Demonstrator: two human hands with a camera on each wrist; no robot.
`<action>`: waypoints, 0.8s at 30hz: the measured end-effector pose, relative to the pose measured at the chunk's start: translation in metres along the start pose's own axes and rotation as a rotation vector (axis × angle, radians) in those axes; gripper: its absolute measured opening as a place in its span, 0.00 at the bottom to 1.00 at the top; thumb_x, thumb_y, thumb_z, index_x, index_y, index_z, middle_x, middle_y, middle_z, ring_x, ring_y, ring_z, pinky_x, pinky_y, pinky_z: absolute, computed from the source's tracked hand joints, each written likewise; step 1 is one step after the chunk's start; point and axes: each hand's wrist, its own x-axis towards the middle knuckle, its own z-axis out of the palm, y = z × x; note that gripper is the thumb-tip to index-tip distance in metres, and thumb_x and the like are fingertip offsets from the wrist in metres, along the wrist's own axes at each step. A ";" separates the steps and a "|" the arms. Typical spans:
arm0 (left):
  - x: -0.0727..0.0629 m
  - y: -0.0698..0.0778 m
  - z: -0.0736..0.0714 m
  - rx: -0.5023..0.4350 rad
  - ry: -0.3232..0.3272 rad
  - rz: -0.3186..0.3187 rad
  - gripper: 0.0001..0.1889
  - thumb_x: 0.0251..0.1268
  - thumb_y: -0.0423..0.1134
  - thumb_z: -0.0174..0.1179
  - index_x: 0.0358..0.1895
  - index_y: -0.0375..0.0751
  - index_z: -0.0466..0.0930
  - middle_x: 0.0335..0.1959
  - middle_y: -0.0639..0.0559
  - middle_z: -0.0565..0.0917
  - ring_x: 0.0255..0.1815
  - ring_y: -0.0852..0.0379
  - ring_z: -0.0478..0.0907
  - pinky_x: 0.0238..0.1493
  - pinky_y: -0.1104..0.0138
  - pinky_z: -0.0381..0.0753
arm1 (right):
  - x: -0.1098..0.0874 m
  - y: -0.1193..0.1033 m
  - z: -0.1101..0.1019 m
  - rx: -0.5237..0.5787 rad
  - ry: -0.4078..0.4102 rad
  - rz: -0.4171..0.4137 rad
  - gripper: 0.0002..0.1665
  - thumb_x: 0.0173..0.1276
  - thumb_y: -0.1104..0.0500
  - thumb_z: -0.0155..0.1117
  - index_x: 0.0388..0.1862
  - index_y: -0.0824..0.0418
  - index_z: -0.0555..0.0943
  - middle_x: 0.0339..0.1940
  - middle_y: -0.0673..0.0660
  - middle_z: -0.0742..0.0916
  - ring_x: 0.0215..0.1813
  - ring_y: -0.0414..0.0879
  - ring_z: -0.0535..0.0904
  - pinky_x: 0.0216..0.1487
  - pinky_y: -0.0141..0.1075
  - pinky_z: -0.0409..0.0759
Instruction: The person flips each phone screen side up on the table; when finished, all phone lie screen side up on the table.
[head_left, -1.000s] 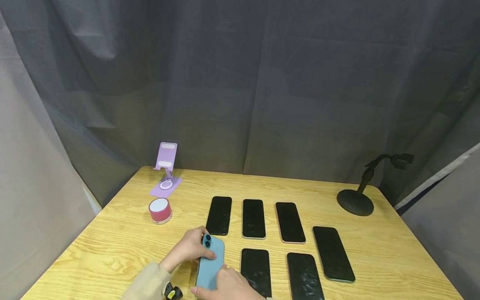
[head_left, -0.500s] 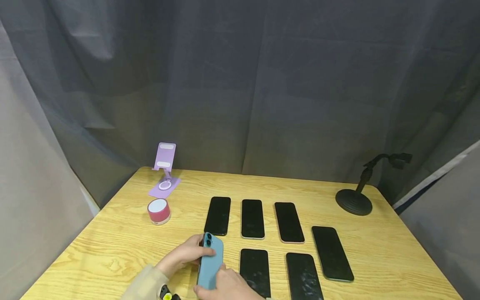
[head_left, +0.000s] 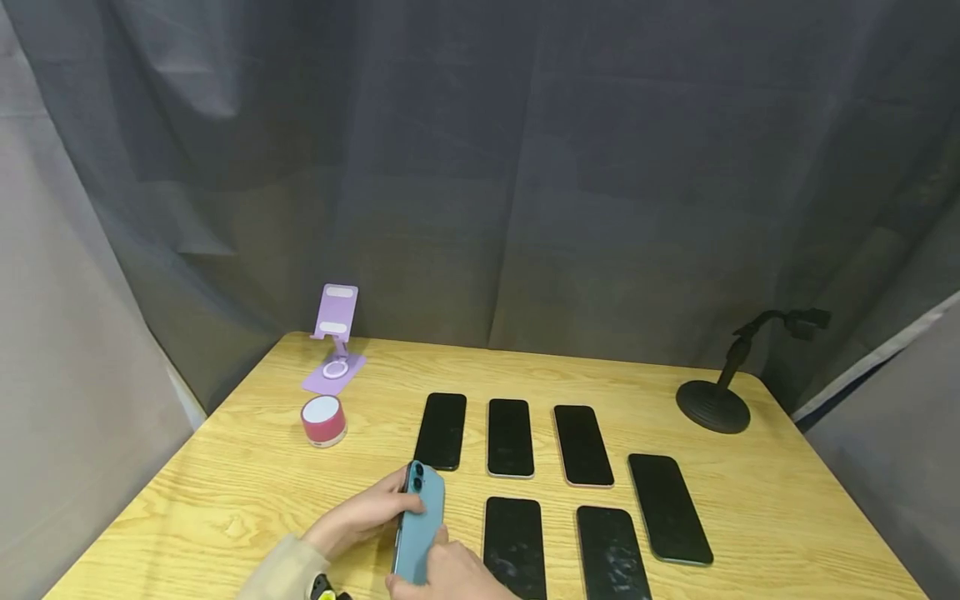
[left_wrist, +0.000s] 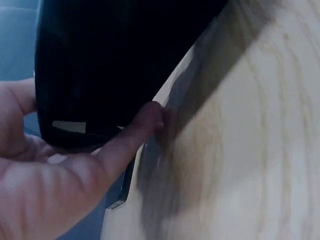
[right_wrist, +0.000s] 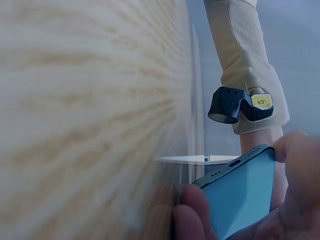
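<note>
A blue smartphone (head_left: pixel 422 521), back and twin camera lenses facing up, is held between both hands near the front of the wooden table (head_left: pixel 225 500). My left hand (head_left: pixel 367 510) grips its upper left side, thumb across the back. In the left wrist view the phone's dark screen (left_wrist: pixel 110 60) faces the left fingers, which lie under it close over the wood. At the lower end my right hand (head_left: pixel 457 571) holds the phone, thumb and fingers at its corners. The bottom edge with its charging port (right_wrist: pixel 235 162) shows in the right wrist view.
Several phones lie screen up in two rows, among them a black phone (head_left: pixel 441 431) just beyond the held one and a smudged phone (head_left: pixel 514 546) beside my right hand. A purple phone stand (head_left: pixel 334 337) and a pink round speaker-like cylinder (head_left: pixel 324 423) stand left; a black gooseneck stand (head_left: pixel 714 406) stands right.
The blue phone has shifted slightly up and left in the head view and turned a little more on its side, both hands keeping their hold. The other phones lie as before.
</note>
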 end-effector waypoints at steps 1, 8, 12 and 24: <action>-0.001 0.000 0.000 -0.010 -0.016 0.010 0.35 0.55 0.28 0.51 0.67 0.27 0.49 0.45 0.42 0.70 0.41 0.54 0.73 0.43 0.68 0.75 | 0.001 0.000 0.000 0.004 -0.003 -0.006 0.46 0.59 0.40 0.58 0.57 0.78 0.64 0.13 0.51 0.75 0.16 0.42 0.73 0.20 0.32 0.69; -0.005 0.003 0.000 -0.055 -0.117 0.064 0.36 0.47 0.25 0.50 0.60 0.40 0.43 0.49 0.38 0.62 0.46 0.44 0.76 0.51 0.60 0.73 | 0.006 0.004 0.000 0.039 -0.079 -0.063 0.55 0.62 0.44 0.57 0.68 0.85 0.49 0.24 0.56 0.84 0.25 0.40 0.80 0.28 0.30 0.77; -0.007 0.004 -0.001 -0.055 -0.157 0.075 0.35 0.53 0.27 0.54 0.61 0.41 0.42 0.48 0.39 0.60 0.46 0.42 0.79 0.51 0.58 0.77 | 0.006 0.006 -0.001 0.039 -0.104 -0.097 0.55 0.62 0.45 0.56 0.68 0.86 0.48 0.25 0.57 0.84 0.26 0.39 0.80 0.30 0.29 0.77; -0.012 0.002 -0.013 -0.061 -0.241 0.056 0.38 0.68 0.40 0.59 0.72 0.45 0.43 0.52 0.35 0.62 0.46 0.49 0.80 0.48 0.48 0.82 | -0.008 0.010 -0.015 0.262 -0.115 -0.152 0.44 0.61 0.56 0.61 0.68 0.80 0.58 0.21 0.51 0.84 0.22 0.36 0.77 0.27 0.26 0.77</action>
